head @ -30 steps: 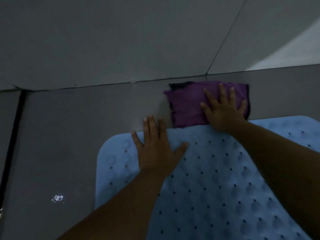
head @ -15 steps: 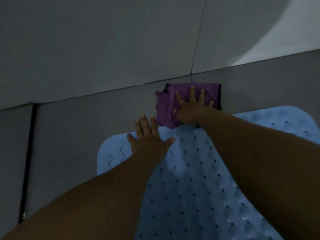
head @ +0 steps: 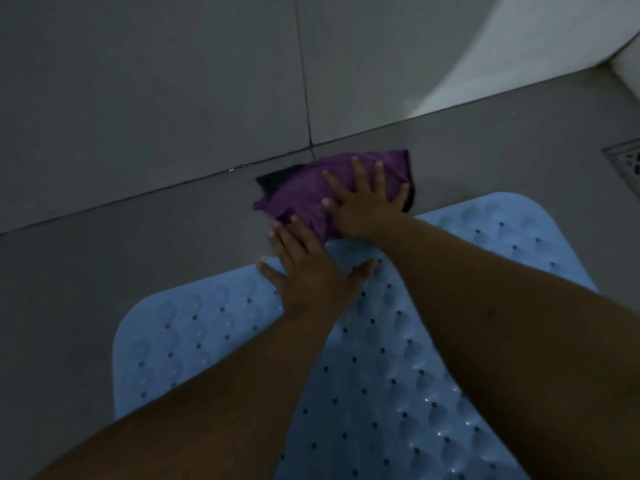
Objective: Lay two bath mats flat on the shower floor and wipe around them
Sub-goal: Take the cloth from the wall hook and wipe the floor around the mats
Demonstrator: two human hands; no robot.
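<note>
A light blue bath mat (head: pixel 388 368) with holes and suction bumps lies flat on the grey shower floor (head: pixel 104 271). My left hand (head: pixel 311 268) presses flat on the mat's far edge, fingers spread, fingertips reaching onto the floor. Just beyond the mat, a folded purple cloth (head: pixel 304 192) lies on the floor by the wall joint. My right hand (head: pixel 363 202) rests flat on the cloth with fingers apart, pressing it down. Only one mat is in view.
The grey tiled wall (head: pixel 156 81) rises right behind the cloth. A metal floor drain (head: pixel 627 164) sits at the right edge. A white curved fixture (head: pixel 540 39) stands at the upper right.
My right hand has slid the purple cloth leftwards along the wall joint, bunching it near my left hand. My left hand stayed on the mat edge. The view has shifted right.
</note>
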